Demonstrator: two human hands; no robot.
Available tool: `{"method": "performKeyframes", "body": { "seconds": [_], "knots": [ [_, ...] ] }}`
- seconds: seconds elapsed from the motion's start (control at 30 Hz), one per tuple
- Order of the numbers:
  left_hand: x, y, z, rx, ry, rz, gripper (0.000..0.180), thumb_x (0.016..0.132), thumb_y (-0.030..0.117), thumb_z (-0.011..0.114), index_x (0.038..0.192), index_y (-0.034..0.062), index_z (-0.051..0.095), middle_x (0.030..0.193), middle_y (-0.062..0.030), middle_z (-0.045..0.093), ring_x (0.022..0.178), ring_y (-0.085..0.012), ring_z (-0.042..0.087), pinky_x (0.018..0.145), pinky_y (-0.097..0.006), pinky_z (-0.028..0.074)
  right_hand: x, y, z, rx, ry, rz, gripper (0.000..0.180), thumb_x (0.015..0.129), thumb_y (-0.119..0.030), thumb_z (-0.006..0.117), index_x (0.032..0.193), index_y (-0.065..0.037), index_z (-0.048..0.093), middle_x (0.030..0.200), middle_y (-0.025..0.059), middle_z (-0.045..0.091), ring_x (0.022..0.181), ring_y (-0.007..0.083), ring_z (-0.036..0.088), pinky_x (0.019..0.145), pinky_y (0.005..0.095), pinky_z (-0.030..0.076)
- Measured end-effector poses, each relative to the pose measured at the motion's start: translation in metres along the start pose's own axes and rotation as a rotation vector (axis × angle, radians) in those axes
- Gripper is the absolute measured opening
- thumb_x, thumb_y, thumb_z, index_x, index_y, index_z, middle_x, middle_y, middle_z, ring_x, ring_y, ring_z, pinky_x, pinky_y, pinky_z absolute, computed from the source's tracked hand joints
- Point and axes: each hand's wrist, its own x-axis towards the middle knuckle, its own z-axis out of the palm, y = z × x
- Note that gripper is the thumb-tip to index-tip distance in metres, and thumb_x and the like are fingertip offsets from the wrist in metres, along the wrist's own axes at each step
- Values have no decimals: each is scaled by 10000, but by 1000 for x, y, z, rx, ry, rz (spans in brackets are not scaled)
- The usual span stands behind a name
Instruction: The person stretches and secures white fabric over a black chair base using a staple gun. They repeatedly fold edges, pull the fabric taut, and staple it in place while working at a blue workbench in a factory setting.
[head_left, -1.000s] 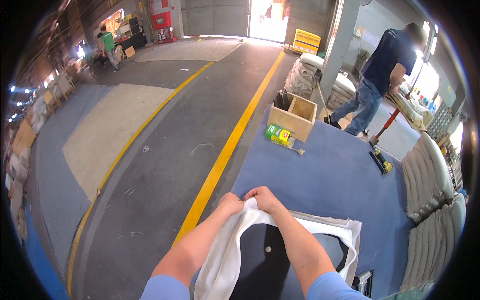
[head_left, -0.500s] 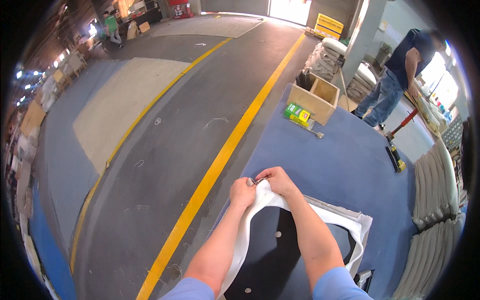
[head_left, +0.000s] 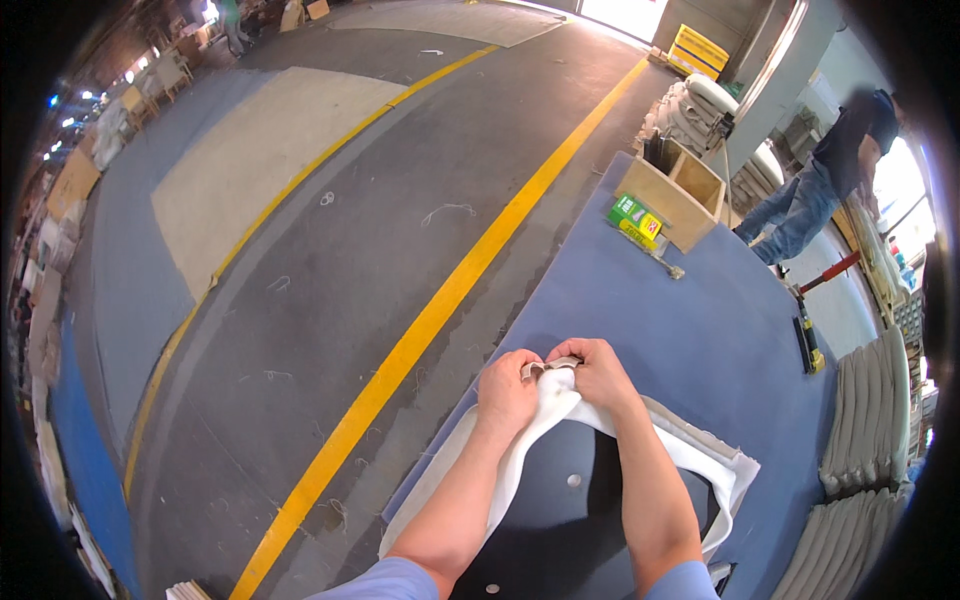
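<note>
Head view: carton (head_left: 634,217) and wooden box (head_left: 676,211) sit beyond fingers (head_left: 574,349) pinching cloth (head_left: 555,398).

Blue tabletop (head_left: 700,335), wooden box (head_left: 668,198) on it, green-yellow carton (head_left: 634,217), dark panel (head_left: 550,515), probably a staple gun (head_left: 808,346)

- My left hand (head_left: 508,388) curls inward in a pinch.
- My right hand (head_left: 600,374) pinches too, bent inward just beside it.
- My left forearm (head_left: 455,497) slants forward and rightward; my right forearm (head_left: 652,482) leans forward and leftward.
</note>
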Motion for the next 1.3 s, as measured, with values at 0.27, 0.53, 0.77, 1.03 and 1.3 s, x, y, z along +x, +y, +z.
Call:
{"method": "performKeyframes", "body": {
  "seconds": [0.27, 0.53, 0.77, 1.03, 1.3],
  "knots": [
    [-3, -2, -2, -26, -39, 50, 160, 914, 0, 629, 1022, 34, 742, 1010, -148, 748, 947, -347, 720, 859, -433, 549, -4, 15, 1, 78, 14, -4, 195, 848, 29, 634, 977, -10, 774, 839, 40, 738, 798, 120, 640, 749, 309, 511],
    [-9, 3, -9, -56, -36, 62, 197, 873, -68, 641, 1014, 27, 742, 983, -140, 742, 903, -314, 726, 808, -397, 556, -11, 10, 2, 187, -4, -23, 134, 905, 18, 660, 987, -1, 764, 878, 40, 745, 834, 127, 638, 791, 306, 510],
    [-17, 4, -7, -58, -12, 103, 220, 853, -93, 660, 1021, 21, 746, 984, -135, 749, 903, -298, 741, 786, -371, 565, -21, 10, -8, 223, -63, -120, 260, 826, 86, 633, 1010, -11, 789, 973, 54, 771, 911, 165, 688, 867, 317, 536],
    [-17, 7, -5, -54, -2, 131, 232, 838, -100, 667, 1024, 13, 747, 987, -139, 761, 917, -296, 757, 801, -366, 580, -20, 16, -11, 137, -36, -113, 313, 801, 100, 603, 1012, -25, 797, 983, 57, 758, 919, 168, 692, 847, 322, 532],
    [-16, 7, -5, 5, -2, 188, 239, 828, -94, 672, 1024, 17, 750, 973, -140, 762, 908, -307, 758, 797, -363, 582, -20, 21, -12, 195, -39, -140, 311, 808, 118, 591, 1000, -24, 791, 1002, 50, 770, 926, 158, 693, 854, 312, 537]
  ]
}}
